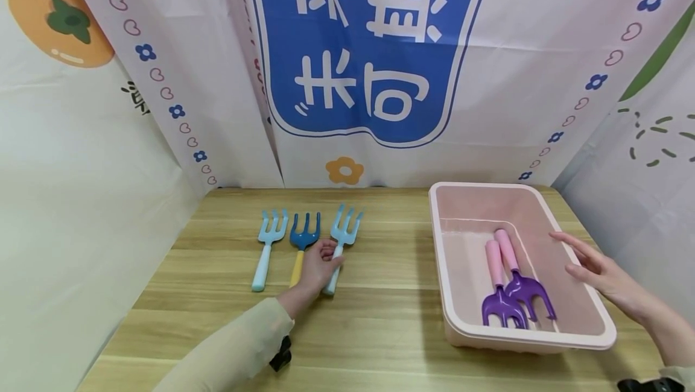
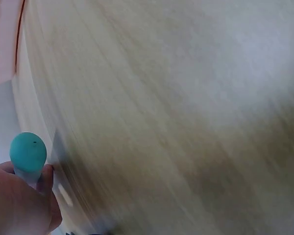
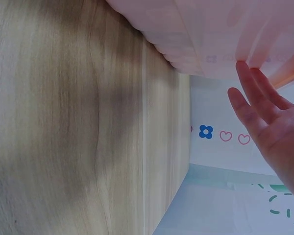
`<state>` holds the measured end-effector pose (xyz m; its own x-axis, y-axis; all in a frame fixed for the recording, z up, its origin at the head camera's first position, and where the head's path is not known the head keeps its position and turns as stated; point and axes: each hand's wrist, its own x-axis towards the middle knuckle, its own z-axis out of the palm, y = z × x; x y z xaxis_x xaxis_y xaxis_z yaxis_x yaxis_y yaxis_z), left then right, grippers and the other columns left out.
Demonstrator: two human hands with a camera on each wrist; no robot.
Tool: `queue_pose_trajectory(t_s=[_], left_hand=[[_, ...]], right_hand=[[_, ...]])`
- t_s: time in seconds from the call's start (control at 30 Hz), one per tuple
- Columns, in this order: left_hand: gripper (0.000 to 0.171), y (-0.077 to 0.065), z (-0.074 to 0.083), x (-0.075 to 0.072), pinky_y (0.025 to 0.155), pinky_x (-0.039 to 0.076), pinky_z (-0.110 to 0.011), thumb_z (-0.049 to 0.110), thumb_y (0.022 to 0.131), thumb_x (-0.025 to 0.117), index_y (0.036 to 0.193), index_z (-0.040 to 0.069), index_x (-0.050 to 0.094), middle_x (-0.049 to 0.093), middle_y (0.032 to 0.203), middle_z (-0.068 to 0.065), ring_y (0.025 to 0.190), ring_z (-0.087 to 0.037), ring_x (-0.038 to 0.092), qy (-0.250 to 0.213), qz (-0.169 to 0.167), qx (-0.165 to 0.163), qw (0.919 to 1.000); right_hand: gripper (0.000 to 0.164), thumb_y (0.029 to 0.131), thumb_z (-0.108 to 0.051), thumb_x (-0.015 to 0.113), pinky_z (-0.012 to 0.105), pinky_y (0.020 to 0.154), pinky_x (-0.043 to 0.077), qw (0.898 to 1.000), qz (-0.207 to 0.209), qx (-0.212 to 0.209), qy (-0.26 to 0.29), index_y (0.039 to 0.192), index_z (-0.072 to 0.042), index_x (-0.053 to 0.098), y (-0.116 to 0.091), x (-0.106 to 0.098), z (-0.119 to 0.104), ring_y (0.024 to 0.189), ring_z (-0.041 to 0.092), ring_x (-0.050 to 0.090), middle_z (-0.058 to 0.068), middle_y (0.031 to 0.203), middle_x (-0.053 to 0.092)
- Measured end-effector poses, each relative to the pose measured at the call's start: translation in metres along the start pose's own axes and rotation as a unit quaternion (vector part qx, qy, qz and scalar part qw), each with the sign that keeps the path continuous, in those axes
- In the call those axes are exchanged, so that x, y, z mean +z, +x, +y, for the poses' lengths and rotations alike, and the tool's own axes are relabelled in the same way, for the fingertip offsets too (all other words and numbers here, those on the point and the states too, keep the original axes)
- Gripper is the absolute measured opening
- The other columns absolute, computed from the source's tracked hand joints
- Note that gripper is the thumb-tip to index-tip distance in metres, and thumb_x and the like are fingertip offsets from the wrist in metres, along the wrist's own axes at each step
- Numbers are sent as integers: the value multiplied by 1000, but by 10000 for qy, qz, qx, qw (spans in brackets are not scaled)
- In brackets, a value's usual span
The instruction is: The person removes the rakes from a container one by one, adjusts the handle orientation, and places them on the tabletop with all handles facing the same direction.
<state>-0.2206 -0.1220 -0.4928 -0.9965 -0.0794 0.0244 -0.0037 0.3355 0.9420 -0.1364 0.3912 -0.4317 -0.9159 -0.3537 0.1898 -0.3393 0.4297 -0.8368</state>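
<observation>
In the head view, my left hand (image 1: 317,268) pinches the pale handle of a light blue hand fork (image 1: 343,234), the rightmost of three on the table. Its turquoise handle end (image 2: 28,152) pokes out past the fingers in the left wrist view. Just left of that hand lies a dark blue hand fork (image 1: 304,238) with a yellow handle, partly hidden by the hand. Another light blue hand fork (image 1: 263,265) lies further left. My right hand (image 1: 608,277), fingers extended and loosely bent, touches the right side of a pink plastic bin (image 1: 441,277); its fingertips meet the outer wall in the right wrist view.
Inside the bin are two purple hand forks (image 1: 502,307) with pink handles, overlapping, tines toward the near side. The wood-grain table (image 1: 380,319) ends at a printed cloth backdrop (image 1: 488,114), with cloth on both sides too.
</observation>
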Motion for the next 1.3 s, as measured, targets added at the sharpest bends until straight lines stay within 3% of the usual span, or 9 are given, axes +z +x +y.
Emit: queue_pose_trajectory(t_s=[0.3, 0.5, 0.67, 0.93, 1.2, 1.3], left_hand=[[27, 3, 2, -3, 80, 53, -41, -6, 82, 72, 106, -10, 60, 65, 98, -23, 90, -33, 63, 555, -80, 165, 9983], [23, 5, 3, -2, 79, 53, -41, -3, 82, 73, 103, -6, 63, 65, 95, -17, 87, -29, 63, 1169, -179, 354, 9924], [25, 4, 0, -1, 84, 49, -41, 3, 81, 76, 103, -2, 65, 65, 96, -12, 93, -26, 61, 1504, -146, 255, 9882], [25, 2, 0, -3, 87, 48, -42, 5, 83, 74, 106, -1, 65, 65, 99, -12, 95, -26, 60, 1492, -160, 138, 9886], [28, 1, 1, -6, 88, 48, -43, 10, 86, 74, 111, 1, 64, 65, 104, -11, 99, -27, 60, 1133, -39, -136, 9935], [29, 1, 4, -7, 88, 48, -43, 11, 86, 74, 113, 3, 65, 65, 105, -11, 99, -27, 59, 1089, 8, -103, 9940]], right_hand=[[61, 100, 6, 41, 8, 86, 34, 10000, 47, -52, -43, 155, -13, 23, 0, -1, -1, 123, -16, 30, -28, 147, 29], [60, 100, 6, 41, 8, 86, 33, 9999, 70, -96, -41, 155, -12, 23, 0, -1, -2, 124, -15, 30, -28, 147, 29], [61, 100, 6, 41, 8, 87, 33, 9999, 74, -122, -34, 155, -14, 24, 0, 0, -2, 124, -15, 30, -25, 149, 29], [59, 100, 5, 41, 7, 86, 33, 9999, 85, -66, -92, 154, -12, 24, 0, 1, -2, 123, -16, 30, -28, 147, 29], [58, 101, 4, 41, 8, 85, 34, 10000, 27, -22, -55, 154, -11, 24, 0, 0, -2, 123, -16, 30, -30, 145, 28], [58, 101, 5, 40, 8, 86, 34, 10000, 10, -36, -4, 154, -10, 24, 0, 0, -2, 123, -16, 30, -29, 146, 28]])
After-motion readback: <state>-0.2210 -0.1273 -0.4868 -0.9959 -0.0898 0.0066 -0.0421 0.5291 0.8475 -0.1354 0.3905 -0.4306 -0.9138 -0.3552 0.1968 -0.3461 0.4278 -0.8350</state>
